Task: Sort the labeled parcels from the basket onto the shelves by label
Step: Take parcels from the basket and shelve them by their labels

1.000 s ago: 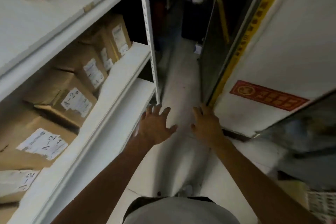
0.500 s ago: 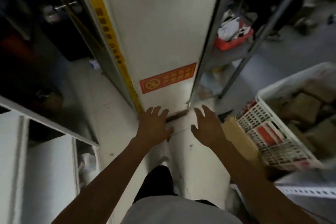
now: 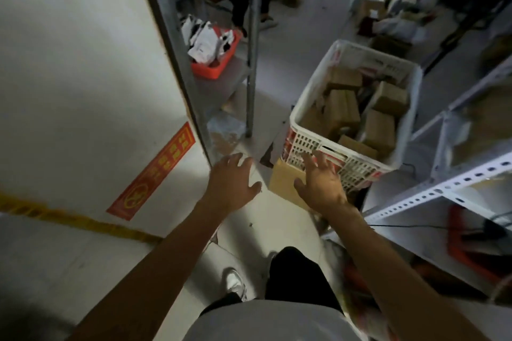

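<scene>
A: What takes up the most room?

B: The white wall point(image 3: 83, 63) on the left, with a red sign point(image 3: 155, 174) stuck low on it and a yellow stripe point(image 3: 69, 219) running along near its foot. Next, the grey metal rack point(image 3: 199, 69) beside the wall and the white perforated shelving point(image 3: 443, 191) on the right.

A: And the parcels?

B: They sit in the white plastic basket point(image 3: 307, 108) on the floor, ahead and to the right, between the rack and the white shelving. Brown cardboard parcels point(image 3: 343, 111) fill it in a loose heap. Their labels are too blurred to read.

A: Anything against the basket?

B: A flat tan cardboard piece point(image 3: 282, 183) lies just beside its near corner, seemingly touching it, though the blur makes that uncertain.

A: The hands?

B: Both reach forward, bare and holding nothing. The left hand point(image 3: 232, 183) hangs over the floor with fingers spread and relaxed. The right hand point(image 3: 321, 180) is splayed too, palm partly turned inward, its fingertips in front of the basket's near wall; whether they touch it, I cannot tell.

A: Smaller things?

B: An orange tray point(image 3: 213, 69) of white packets on the grey rack, and a white shoe point(image 3: 235, 282) below.
</scene>
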A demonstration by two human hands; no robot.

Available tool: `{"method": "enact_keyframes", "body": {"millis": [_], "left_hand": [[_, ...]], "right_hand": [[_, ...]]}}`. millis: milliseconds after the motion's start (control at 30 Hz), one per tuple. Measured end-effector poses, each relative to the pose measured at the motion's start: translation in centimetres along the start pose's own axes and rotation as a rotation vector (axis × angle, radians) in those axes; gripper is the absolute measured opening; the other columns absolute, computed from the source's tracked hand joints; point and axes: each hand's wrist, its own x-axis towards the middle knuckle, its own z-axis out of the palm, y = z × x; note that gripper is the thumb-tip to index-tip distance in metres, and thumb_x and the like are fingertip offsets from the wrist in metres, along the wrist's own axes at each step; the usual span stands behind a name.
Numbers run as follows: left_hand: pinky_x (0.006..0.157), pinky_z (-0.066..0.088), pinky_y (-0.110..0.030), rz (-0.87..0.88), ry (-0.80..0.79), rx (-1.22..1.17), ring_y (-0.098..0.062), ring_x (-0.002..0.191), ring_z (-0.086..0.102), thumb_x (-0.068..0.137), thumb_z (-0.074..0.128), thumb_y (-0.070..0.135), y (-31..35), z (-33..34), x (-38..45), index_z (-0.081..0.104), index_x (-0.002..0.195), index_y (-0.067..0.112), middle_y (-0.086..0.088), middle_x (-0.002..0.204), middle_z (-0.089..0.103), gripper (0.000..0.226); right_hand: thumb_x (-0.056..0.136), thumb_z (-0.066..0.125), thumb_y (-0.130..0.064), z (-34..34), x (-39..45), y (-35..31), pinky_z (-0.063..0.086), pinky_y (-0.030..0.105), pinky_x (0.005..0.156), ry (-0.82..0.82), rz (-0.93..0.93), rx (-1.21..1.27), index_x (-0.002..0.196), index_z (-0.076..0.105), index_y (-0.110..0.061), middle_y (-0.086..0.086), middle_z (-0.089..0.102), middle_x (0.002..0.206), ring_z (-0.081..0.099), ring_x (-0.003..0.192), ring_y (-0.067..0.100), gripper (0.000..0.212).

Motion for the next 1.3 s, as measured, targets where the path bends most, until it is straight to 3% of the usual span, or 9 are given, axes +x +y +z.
{"method": "enact_keyframes", "body": {"millis": [133,333,567,767,1033,1167,1300], "left_hand": [[0.113,0.032,-0.043,0.102,-0.025,0.014,-0.031,0.14,0.034,0.09,0.055,0.053,2.5,-0.3,5.8,0.037,0.149,0.019,-0.009,0.153,0.037,0.069],[0.099,0.043,-0.039,0.268,-0.005,0.067,-0.029,0.122,0.049,0.085,0.063,0.049,7.1,-0.8,15.2,0.048,0.135,0.021,-0.007,0.132,0.054,0.06],[0.113,0.035,-0.044,0.309,-0.082,0.115,-0.03,0.137,0.038,0.088,0.055,0.055,11.1,-1.3,24.9,0.037,0.148,0.022,-0.008,0.151,0.04,0.071],[0.116,0.03,-0.051,0.302,-0.121,0.135,-0.036,0.142,0.028,0.088,0.047,0.058,13.5,-0.7,30.4,0.035,0.149,0.021,-0.008,0.153,0.038,0.073],[0.115,0.025,-0.053,0.364,-0.247,0.089,-0.042,0.143,0.026,0.08,0.032,0.06,16.7,0.5,37.3,0.036,0.147,0.019,-0.013,0.151,0.04,0.079],[0.117,0.026,-0.048,0.483,-0.337,0.196,-0.032,0.141,0.033,0.096,0.034,0.045,18.4,2.2,42.6,0.038,0.145,0.017,-0.01,0.15,0.041,0.057],[0.117,0.026,-0.049,0.445,-0.444,0.113,-0.034,0.137,0.036,0.093,0.048,0.033,20.0,3.6,47.3,0.043,0.14,0.012,-0.013,0.146,0.044,0.052]], "right_hand": [[0.093,0.059,-0.035,-1.3,2.2,2.7,0.028,0.051,0.118,0.044,0.121,0.05,0.153,0.027,-0.02,0.011,0.023,0.16,0.025,0.144,0.036,0.07],[0.093,0.059,-0.035,-2.8,7.6,8.0,0.033,0.052,0.114,0.058,0.283,0.138,0.153,0.029,-0.02,0.014,0.032,0.154,0.033,0.138,0.036,0.069],[0.092,0.058,-0.037,-4.2,15.5,13.5,0.034,0.052,0.112,0.042,0.335,0.219,0.151,0.032,-0.022,0.008,0.027,0.157,0.031,0.139,0.037,0.067],[0.096,0.045,-0.035,-4.6,21.6,17.2,0.028,0.048,0.115,-0.023,0.324,0.136,0.147,0.038,-0.015,0.006,0.022,0.16,0.022,0.146,0.03,0.055],[0.093,0.054,-0.038,-4.8,26.7,19.4,0.032,0.048,0.111,0.016,0.467,0.26,0.149,0.031,-0.02,0.007,0.029,0.156,0.029,0.141,0.03,0.063],[0.096,0.053,-0.037,-3.8,30.0,20.7,0.033,0.05,0.109,-0.054,0.508,0.255,0.151,0.029,-0.017,0.009,0.026,0.158,0.03,0.14,0.034,0.064],[0.097,0.054,-0.031,-2.5,35.1,23.3,0.037,0.043,0.107,-0.096,0.556,0.308,0.151,0.027,-0.009,0.013,0.026,0.158,0.033,0.138,0.036,0.064]]}}
